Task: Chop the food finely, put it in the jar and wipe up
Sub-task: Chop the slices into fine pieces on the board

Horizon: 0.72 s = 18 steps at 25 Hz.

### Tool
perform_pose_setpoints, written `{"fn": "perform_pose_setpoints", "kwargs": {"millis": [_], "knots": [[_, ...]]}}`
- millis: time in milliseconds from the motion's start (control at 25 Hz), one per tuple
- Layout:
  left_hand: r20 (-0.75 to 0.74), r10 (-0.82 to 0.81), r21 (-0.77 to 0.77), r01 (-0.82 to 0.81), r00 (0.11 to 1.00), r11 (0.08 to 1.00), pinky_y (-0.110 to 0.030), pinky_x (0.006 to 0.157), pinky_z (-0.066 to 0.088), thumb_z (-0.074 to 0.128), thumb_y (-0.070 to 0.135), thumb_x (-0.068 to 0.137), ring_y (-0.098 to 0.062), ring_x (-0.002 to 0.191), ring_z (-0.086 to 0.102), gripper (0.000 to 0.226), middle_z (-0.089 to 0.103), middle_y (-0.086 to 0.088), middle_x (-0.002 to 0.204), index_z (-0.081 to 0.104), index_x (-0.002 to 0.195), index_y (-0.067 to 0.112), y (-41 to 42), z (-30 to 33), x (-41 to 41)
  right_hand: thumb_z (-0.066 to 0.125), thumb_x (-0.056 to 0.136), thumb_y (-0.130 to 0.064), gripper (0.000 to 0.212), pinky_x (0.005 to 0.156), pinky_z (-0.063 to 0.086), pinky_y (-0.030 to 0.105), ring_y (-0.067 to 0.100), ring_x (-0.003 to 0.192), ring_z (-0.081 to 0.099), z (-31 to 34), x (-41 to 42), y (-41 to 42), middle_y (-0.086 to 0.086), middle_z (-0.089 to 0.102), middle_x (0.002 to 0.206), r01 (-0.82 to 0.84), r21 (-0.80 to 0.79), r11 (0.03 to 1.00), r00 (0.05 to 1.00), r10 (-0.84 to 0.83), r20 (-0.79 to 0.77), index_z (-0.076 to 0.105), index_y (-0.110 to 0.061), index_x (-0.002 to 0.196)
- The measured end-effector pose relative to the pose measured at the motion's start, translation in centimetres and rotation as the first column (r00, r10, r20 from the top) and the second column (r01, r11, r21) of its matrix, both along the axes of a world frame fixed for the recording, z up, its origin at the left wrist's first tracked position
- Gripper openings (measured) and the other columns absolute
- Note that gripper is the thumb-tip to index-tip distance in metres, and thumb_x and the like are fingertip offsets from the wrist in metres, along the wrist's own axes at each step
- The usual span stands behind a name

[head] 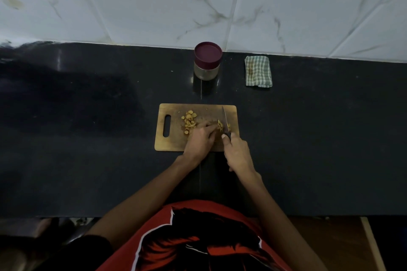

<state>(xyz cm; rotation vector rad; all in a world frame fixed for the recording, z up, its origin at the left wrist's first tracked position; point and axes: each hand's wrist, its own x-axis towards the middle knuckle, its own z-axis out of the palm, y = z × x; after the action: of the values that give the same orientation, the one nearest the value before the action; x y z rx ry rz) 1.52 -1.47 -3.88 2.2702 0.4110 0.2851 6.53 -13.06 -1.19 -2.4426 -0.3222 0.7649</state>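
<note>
Black counter (88,138) under marble wall tiles (154,2), right hand (239,154) fingers gripping knife (225,119), left hand (199,138) fingers pinching food (219,126)

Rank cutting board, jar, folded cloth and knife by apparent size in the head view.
1. Cutting board, clearly largest.
2. Jar and folded cloth: look about alike, so I won't split them; both sit farther from the camera.
3. Knife, thinnest, its handle largely hidden in the right hand.
</note>
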Motion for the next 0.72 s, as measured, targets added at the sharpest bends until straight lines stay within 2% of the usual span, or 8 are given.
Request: {"fn": "perform_pose_setpoints", "kwargs": {"millis": [120,240,400,560,720], "knots": [[-0.018,0.062,-0.018,-0.063,0.998,0.998,-0.019,0.089,0.047,0.053,0.007,0.092,-0.013,0.102,0.059,0.029,0.059,-0.005,0.119,0.064,0.119,0.011,0.9,0.5,-0.3,0.038,0.104,-0.041,0.028,0.065,0.06,0.047,0.027,0.075,0.065,-0.1,0.1,-0.3,0.013,0.065,0.096,0.048,0.03,0.998,0.997,-0.046,-0.056,0.051,-0.016,0.107],[-0.046,0.138,-0.027,-0.139,0.989,0.99,-0.003,0.08,0.041,0.054,0.007,0.092,-0.007,0.098,0.058,0.031,0.058,-0.002,0.119,0.063,0.121,0.016,2.2,0.8,-0.9,0.037,0.104,-0.04,0.024,0.055,0.058,0.039,0.024,0.079,0.064,-0.3,-0.7,0.0,0.01,0.062,0.096,-0.015,-0.014,1.0,0.996,0.013,-0.089,0.048,-0.019,0.107],[-0.053,0.212,0.001,-0.212,0.976,0.977,-0.015,0.083,0.046,0.056,0.006,0.091,-0.011,0.096,0.059,0.03,0.059,-0.004,0.116,0.066,0.117,0.017,3.5,0.5,-1.9,0.038,0.105,-0.036,0.028,0.08,0.054,0.047,0.026,0.094,0.063,-0.9,-2.4,1.0,0.009,0.061,0.102,-0.194,-0.094,0.976,0.981,0.194,-0.011,0.052,-0.012,0.108],[-0.053,0.238,0.002,-0.239,0.97,0.971,-0.03,0.086,0.052,0.057,0.004,0.089,-0.016,0.097,0.06,0.028,0.06,-0.005,0.116,0.068,0.113,0.012,3.9,0.3,-2.4,0.039,0.105,-0.032,0.027,0.076,0.05,0.04,0.027,0.096,0.063,-1.4,-2.5,0.6,0.01,0.063,0.105,-0.235,-0.168,0.957,0.968,0.246,0.042,0.054,-0.011,0.11],[-0.058,0.243,0.008,-0.243,0.968,0.97,-0.025,0.087,0.05,0.057,0.003,0.089,-0.01,0.095,0.058,0.028,0.059,-0.004,0.117,0.067,0.114,0.011,4.1,0.3,-2.8,0.038,0.105,-0.033,0.029,0.081,0.051,0.043,0.026,0.098,0.063,-1.2,-1.5,-0.7,0.009,0.063,0.107,-0.146,-0.201,0.969,0.985,0.161,0.058,0.055,-0.012,0.112]]}}
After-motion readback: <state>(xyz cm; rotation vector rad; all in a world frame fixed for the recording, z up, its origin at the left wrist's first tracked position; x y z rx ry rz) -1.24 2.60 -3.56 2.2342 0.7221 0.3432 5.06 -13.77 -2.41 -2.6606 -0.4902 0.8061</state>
